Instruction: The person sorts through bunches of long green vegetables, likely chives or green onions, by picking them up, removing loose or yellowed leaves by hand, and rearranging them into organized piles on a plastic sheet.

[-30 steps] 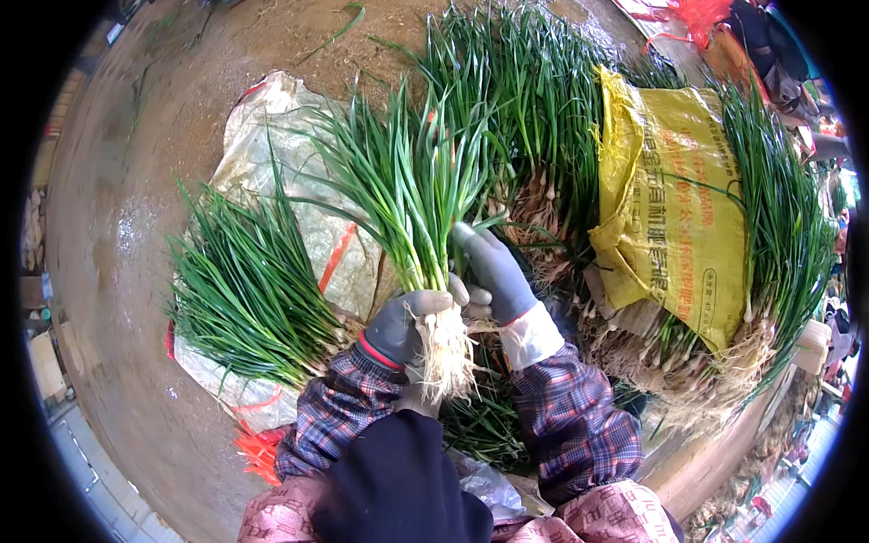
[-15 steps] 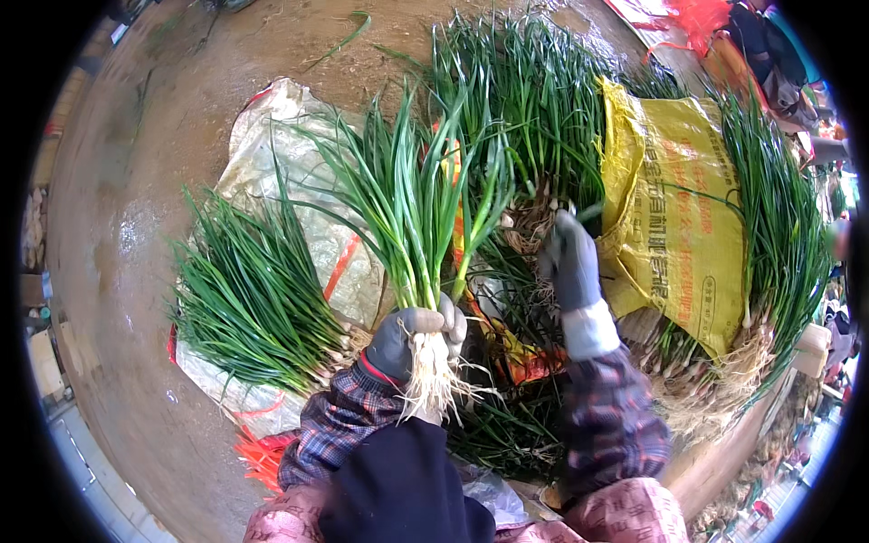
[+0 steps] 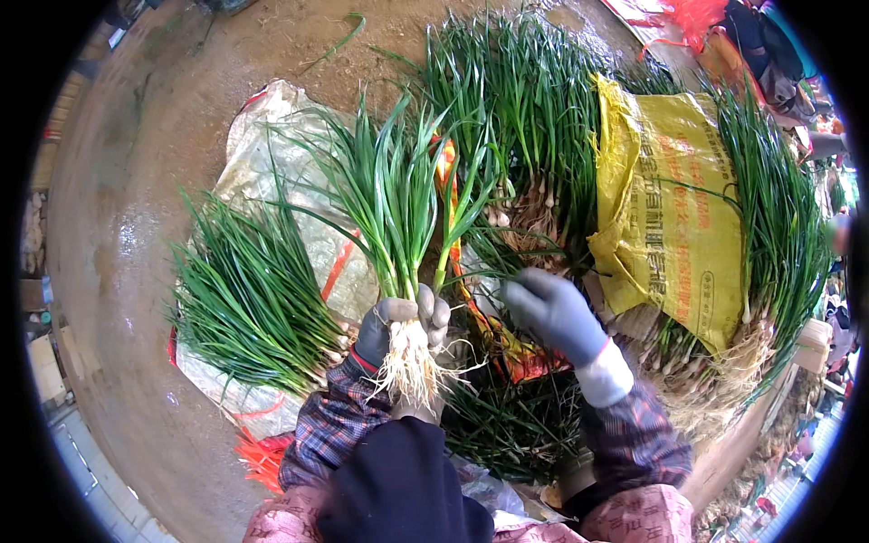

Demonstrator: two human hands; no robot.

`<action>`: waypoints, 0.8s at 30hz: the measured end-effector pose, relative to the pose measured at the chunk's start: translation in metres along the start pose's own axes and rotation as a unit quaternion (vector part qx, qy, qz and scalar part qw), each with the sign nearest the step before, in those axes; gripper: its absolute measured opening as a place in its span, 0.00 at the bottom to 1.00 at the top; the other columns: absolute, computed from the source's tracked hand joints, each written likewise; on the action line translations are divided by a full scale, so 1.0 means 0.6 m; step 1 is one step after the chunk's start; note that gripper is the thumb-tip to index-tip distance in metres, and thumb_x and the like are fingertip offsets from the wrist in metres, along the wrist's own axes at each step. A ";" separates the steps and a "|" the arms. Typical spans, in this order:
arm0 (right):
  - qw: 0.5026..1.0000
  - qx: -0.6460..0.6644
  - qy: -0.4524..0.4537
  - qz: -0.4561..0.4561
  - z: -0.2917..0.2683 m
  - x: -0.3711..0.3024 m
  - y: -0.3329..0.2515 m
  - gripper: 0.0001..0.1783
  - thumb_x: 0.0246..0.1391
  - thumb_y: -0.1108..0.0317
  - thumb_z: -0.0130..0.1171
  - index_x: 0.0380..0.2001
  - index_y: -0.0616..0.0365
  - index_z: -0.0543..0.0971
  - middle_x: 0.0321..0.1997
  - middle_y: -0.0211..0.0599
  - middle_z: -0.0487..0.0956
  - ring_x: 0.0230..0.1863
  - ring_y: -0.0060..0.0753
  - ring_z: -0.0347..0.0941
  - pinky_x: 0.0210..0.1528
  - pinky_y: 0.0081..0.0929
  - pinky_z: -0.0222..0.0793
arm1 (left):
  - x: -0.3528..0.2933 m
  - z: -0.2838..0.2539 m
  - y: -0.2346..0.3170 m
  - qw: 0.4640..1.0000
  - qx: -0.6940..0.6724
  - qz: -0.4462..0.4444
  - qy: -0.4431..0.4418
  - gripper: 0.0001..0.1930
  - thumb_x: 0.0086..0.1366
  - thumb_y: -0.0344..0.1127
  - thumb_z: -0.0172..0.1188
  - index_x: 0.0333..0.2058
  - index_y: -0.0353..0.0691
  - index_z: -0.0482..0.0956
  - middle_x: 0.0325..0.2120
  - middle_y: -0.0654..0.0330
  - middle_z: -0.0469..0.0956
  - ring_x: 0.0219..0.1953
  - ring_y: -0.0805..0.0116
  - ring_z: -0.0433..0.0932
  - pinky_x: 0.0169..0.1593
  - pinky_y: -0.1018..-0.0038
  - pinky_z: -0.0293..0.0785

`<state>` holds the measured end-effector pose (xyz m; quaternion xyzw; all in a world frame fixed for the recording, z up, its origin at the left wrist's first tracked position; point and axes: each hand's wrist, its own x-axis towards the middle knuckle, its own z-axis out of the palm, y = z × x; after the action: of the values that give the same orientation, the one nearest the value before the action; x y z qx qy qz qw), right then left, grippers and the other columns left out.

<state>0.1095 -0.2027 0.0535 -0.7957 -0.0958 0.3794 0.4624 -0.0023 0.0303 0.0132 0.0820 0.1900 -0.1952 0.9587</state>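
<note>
- The left hand (image 3: 373, 333), well to the left of the yellow sack (image 3: 670, 217), has its gloved fingers clamped around a bunch of leafy green plants (image 3: 389, 226), just above the pale bulbs.
- That bunch is upright, its leaves pointing away from the person and its stringy roots (image 3: 412, 366) hanging below the grip; one stem leans out from the rest on the side toward the sack.
- The right hand (image 3: 557, 317) is just left of the sack's lower corner, apart from the bunch. Its fingers are bent and blurred; whether they are together, or pinch anything, cannot be told.
- The work appears partway along: a pile of plants (image 3: 253, 290) already lies on a pale sheet (image 3: 262, 154), far to the left of the sack, with the bulbs lined up roughly at one end.
- Much seems left over: a large heap (image 3: 516, 100) spreads beyond and left of the sack, and another stack (image 3: 769, 199) lies along its right side.
- The bunch in hand has no visible tie; red strips (image 3: 262, 462) lie far left of the sack, near the person.
- The sack hides the middle of the plants under it; only bulbs and roots show below its edge.
- Dark leaves (image 3: 516, 425), nearer the person than the sack, are shadowed and hard to separate.
- Objects beyond the sack's upper right are cut off by the lens rim.
</note>
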 end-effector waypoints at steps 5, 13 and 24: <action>0.919 0.363 -0.092 0.120 0.054 0.101 -0.010 0.24 0.64 0.51 0.53 0.46 0.63 0.78 0.38 0.34 0.81 0.42 0.27 0.77 0.43 0.26 0.71 | 0.003 -0.001 0.003 0.998 -0.024 -0.033 -0.049 0.12 0.55 0.39 0.59 0.33 0.37 0.75 0.36 0.52 0.77 0.35 0.61 0.78 0.39 0.67 0.76; 0.992 0.121 -0.042 0.022 0.056 0.112 -0.044 0.25 0.61 0.51 0.57 0.46 0.64 0.78 0.34 0.31 0.79 0.34 0.21 0.74 0.39 0.22 0.69 | -0.003 0.046 -0.004 0.992 0.088 -0.004 0.088 0.16 0.57 0.38 0.58 0.40 0.34 0.75 0.32 0.46 0.81 0.30 0.56 0.83 0.35 0.64 0.84; 0.959 0.155 -0.141 0.193 -0.006 0.014 -0.002 0.15 0.61 0.57 0.60 0.31 0.58 0.78 0.23 0.28 0.76 0.19 0.25 0.69 0.22 0.21 0.62 | 0.002 -0.008 -0.018 0.997 0.003 -0.021 0.075 0.15 0.57 0.35 0.58 0.43 0.36 0.78 0.44 0.47 0.80 0.43 0.51 0.81 0.44 0.51 0.82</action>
<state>0.1180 -0.2000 0.0513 -0.6559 0.0554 0.5800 0.4799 -0.0075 0.0212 0.0073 0.0952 0.2629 -0.2087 0.9372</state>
